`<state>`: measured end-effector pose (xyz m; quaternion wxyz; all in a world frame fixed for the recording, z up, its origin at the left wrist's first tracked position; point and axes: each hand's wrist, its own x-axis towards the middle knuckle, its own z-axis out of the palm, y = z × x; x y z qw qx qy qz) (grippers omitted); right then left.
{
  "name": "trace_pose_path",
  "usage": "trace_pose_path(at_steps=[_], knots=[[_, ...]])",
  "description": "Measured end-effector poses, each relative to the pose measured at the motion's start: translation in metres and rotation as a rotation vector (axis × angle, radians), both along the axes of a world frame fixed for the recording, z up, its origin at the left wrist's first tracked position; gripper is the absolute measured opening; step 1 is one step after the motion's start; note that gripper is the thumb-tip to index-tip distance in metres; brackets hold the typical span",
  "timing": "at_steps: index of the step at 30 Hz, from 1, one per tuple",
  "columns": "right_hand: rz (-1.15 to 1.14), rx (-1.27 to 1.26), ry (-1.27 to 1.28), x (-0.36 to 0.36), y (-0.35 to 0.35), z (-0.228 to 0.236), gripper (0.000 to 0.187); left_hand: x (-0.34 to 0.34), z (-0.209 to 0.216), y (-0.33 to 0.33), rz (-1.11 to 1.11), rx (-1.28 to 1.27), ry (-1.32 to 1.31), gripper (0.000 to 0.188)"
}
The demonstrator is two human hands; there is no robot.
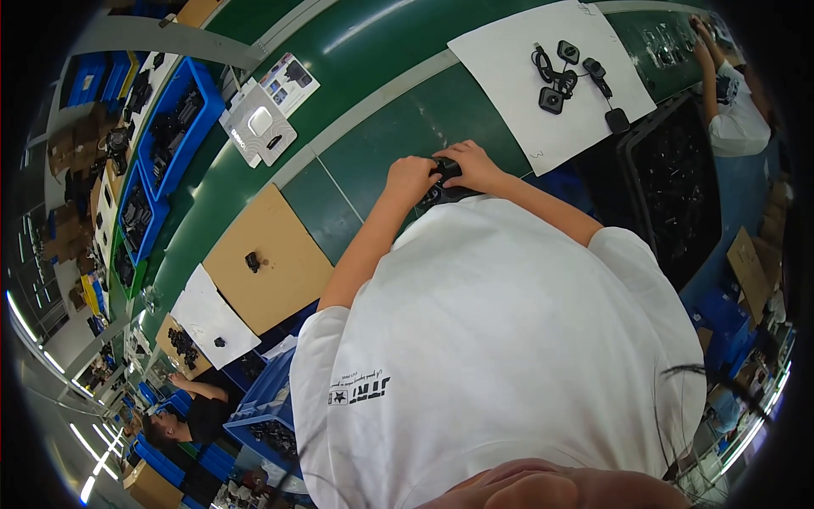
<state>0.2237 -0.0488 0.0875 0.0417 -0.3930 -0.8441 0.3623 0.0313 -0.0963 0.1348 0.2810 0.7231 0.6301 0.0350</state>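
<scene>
Close to my body, at the near edge of the green bench (360, 174), both hands meet around a small black device part (448, 170). My left hand (411, 179) closes on its left side with bent fingers. From the other side my right hand (473, 166) grips it, fingers curled over the top. Just below the hands, more black pieces (436, 197) lie partly hidden by my fingers and shirt. The exact kind of the held part is too small to make out.
A white sheet (500, 59) at the right carries black square devices with cables (555, 85). Beyond it stands a black tray (674, 187) of parts. Leftward are a brown board (280, 288) with one black part, printed cards (259, 127) and blue bins (182, 127). Co-workers sit at both sides.
</scene>
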Motion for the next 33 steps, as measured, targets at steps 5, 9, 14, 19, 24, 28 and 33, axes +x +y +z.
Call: trace_pose_path(at_steps=[5, 9, 14, 19, 24, 28, 33], knots=[[0.029, -0.033, 0.044, 0.001, 0.002, -0.005, 0.058, 0.014, -0.012, -0.007, -0.046, 0.145, 0.136, 0.011], [0.044, -0.018, 0.060, 0.001, 0.001, -0.005, 0.057, 0.021, -0.025, -0.015, 0.008, 0.271, 0.167, 0.011], [0.023, -0.001, 0.076, 0.003, -0.001, -0.008, 0.056, 0.028, -0.032, -0.018, 0.076, 0.342, 0.177, 0.012], [0.025, -0.010, 0.081, 0.004, -0.001, -0.010, 0.056, 0.032, -0.035, -0.010, 0.055, 0.313, 0.169, 0.011], [0.032, -0.028, 0.091, 0.004, -0.001, -0.005, 0.056, 0.028, -0.030, -0.003, 0.028, 0.170, 0.158, 0.007], [0.029, -0.033, 0.095, 0.004, -0.002, -0.003, 0.055, 0.017, -0.025, -0.002, 0.057, 0.091, 0.029, 0.005], [0.016, -0.039, 0.075, 0.005, -0.004, -0.004, 0.056, 0.018, -0.017, 0.004, 0.186, 0.035, -0.199, 0.006]])
